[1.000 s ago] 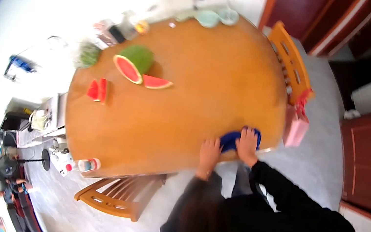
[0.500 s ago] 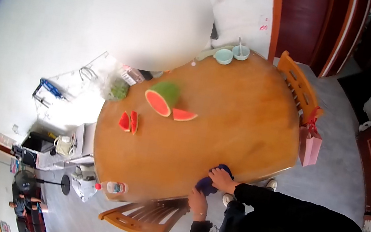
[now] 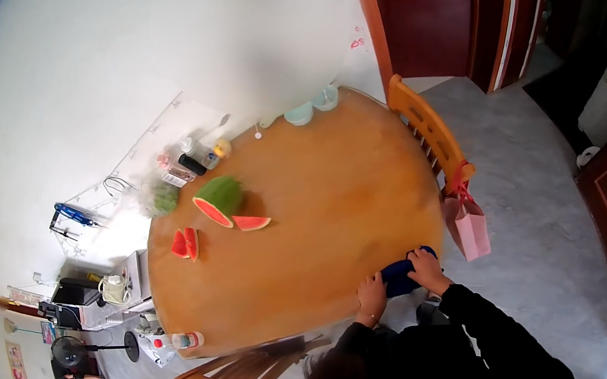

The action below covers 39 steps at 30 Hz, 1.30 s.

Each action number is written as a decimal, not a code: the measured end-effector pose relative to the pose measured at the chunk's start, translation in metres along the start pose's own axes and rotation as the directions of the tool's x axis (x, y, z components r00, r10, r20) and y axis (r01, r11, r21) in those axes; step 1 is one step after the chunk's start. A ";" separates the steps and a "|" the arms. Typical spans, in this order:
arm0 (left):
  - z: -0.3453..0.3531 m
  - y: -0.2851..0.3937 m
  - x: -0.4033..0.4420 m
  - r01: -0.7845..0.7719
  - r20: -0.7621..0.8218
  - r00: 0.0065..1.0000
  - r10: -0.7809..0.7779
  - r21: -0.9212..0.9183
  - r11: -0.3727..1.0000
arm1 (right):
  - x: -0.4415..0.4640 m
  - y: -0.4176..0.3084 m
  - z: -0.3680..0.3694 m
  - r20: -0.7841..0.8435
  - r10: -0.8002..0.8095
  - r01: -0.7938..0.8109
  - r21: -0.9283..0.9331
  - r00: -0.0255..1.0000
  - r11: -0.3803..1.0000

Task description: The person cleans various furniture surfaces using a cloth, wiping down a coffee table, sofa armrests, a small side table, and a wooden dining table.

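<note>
At the near edge of the wooden table [image 3: 308, 255], a dark blue cloth [image 3: 396, 281] lies bunched between my two hands. My left hand [image 3: 372, 295] grips its left end, fingers closed on the fabric. On the far end, my right hand [image 3: 429, 272] has its fingers curled over the cloth. Part of the fabric is hidden under both hands. Away from them, a large cut piece of watermelon [image 3: 221, 195] rests on the table, with a watermelon slice [image 3: 250, 222] beside it. Smaller watermelon wedges [image 3: 187, 243] lie closer to the left edge.
Two pale bowls [image 3: 299, 113] stand at the table's far edge by the wall. A bottle [image 3: 187, 340] is at the left near edge. A wooden chair [image 3: 246, 374] sits close on the left; another chair [image 3: 428, 126] carries a pink bag [image 3: 467, 228].
The view has turned and shifted. My hands and the blue cloth have moved right along the table edge, and the cloth looks more stretched out between them.
</note>
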<state>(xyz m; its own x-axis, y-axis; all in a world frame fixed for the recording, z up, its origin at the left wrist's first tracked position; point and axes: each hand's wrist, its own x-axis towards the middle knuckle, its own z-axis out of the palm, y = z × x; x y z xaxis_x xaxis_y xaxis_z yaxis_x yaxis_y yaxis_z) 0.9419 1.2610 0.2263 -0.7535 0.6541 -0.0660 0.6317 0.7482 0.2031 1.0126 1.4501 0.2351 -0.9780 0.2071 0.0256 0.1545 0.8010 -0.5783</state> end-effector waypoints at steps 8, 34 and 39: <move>-0.004 0.011 0.010 0.216 0.232 0.955 -0.187 -0.107 0.970 | -0.010 0.007 -0.004 -0.050 -0.041 0.037 -0.076 0.998 0.996; -0.052 -0.249 0.051 0.492 -0.333 0.724 -0.604 -0.364 0.791 | 0.259 -0.135 0.106 0.063 -0.412 0.402 0.129 0.909 0.906; -0.060 -0.252 -0.043 0.637 -0.067 0.634 -0.770 -0.519 0.570 | 0.228 -0.215 0.137 0.191 -0.544 0.540 0.076 0.817 0.838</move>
<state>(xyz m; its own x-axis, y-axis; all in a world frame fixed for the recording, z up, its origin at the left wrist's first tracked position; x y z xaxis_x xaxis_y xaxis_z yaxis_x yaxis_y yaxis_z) 0.8041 1.0372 0.2363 -0.9767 -0.1685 -0.1330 -0.2146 0.7852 0.5808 0.7374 1.2479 0.2541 -0.9098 -0.3741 0.1798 -0.4097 0.7405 -0.5327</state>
